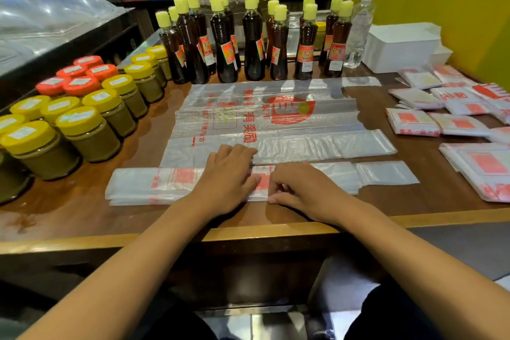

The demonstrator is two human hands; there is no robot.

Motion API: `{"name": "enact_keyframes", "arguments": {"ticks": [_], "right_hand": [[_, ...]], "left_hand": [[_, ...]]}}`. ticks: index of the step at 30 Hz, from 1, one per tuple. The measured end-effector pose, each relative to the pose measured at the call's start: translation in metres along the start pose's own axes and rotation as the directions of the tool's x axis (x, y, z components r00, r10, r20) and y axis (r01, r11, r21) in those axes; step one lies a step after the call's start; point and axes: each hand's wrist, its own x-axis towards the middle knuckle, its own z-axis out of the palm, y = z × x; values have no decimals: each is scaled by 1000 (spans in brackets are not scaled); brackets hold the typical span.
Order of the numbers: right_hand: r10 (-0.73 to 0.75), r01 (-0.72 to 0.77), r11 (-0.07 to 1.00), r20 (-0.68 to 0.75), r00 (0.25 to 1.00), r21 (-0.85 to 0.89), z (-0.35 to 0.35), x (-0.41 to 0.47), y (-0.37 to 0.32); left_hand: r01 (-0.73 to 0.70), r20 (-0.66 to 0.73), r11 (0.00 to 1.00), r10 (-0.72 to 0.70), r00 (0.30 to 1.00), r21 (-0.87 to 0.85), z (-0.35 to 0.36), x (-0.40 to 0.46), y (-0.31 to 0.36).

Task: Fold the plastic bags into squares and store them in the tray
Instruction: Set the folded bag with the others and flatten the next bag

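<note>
A clear plastic bag with red print, folded into a long narrow strip [154,185], lies across the near part of the wooden table. My left hand [229,174] presses flat on the strip's middle. My right hand [300,190] sits just to its right, fingers curled, pinching the strip's near edge. Behind the strip an unfolded bag [276,121] lies spread flat. Several bags folded into squares [414,124] lie at the right. A white tray [400,50] stands at the back right.
Dark sauce bottles [252,44] with yellow caps line the back of the table. Jars with yellow and red lids [82,124] fill the left side. A clear water bottle [358,27] stands beside the tray. The table's front edge [110,243] runs under my forearms.
</note>
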Motion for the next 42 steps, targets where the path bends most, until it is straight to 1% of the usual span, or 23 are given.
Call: {"name": "enact_keyframes", "arguments": {"ticks": [3, 6, 8, 10, 12, 15, 18, 20, 24, 28, 30, 32, 34, 37, 40, 42], "right_hand": [[17, -18, 1000, 23, 1000, 16, 0, -1, 0], [107, -105, 993, -29, 994, 57, -4, 5, -1], [149, -152, 988, -76, 986, -31, -3, 13, -5], [147, -160, 978, -97, 984, -137, 4, 17, -9], [172, -168, 959, -3, 985, -227, 14, 15, -8], [201, -155, 943, 136, 970, -293, 17, 12, -2], [248, -160, 930, 245, 937, -330, 7, 4, 9], [300, -202, 921, 276, 913, -335, -5, -9, 21], [399, -292, 888, 279, 874, -355, -32, -48, 54], [470, -366, 857, 259, 844, -362, -42, -68, 75], [474, -377, 858, 252, 844, -349, -41, -69, 75], [469, -387, 863, 233, 852, -325, -39, -69, 74], [467, -397, 868, 215, 858, -298, -38, -69, 74], [459, -407, 879, 208, 864, -249, -39, -70, 73], [439, -407, 895, 196, 877, -183, -40, -73, 71], [448, -430, 894, 189, 874, -127, -45, -76, 74]], "left_hand": [[18, 29, 999, -19, 999, 35, 12, -5, -5], [45, 76, 999, -47, 996, 30, 16, -8, -7], [49, 99, 997, -55, 994, 65, 17, -8, -6], [56, 123, 991, -71, 990, 120, 17, -7, -4], [60, 132, 985, -82, 988, 160, 18, -6, -7], [57, 141, 979, -85, 986, 195, 20, -4, -9], [60, 144, 978, -89, 986, 198, 22, -3, -11], [50, 146, 982, -78, 986, 185, 21, -3, -12], [42, 169, 983, -73, 983, 176, 19, -4, -12], [18, 183, 982, -53, 982, 190, 18, -3, -11], [35, 207, 975, -82, 975, 219, 15, -2, -9], [67, 201, 976, -110, 973, 208, 10, 2, 2], [22, 179, 990, -46, 983, 137, 8, 12, 28], [-101, 217, 995, 99, 971, 2, 18, 33, 82], [-135, 266, 991, 129, 955, 6, 36, 44, 111], [-153, 255, 988, 141, 957, 30, 43, 42, 114]]}}
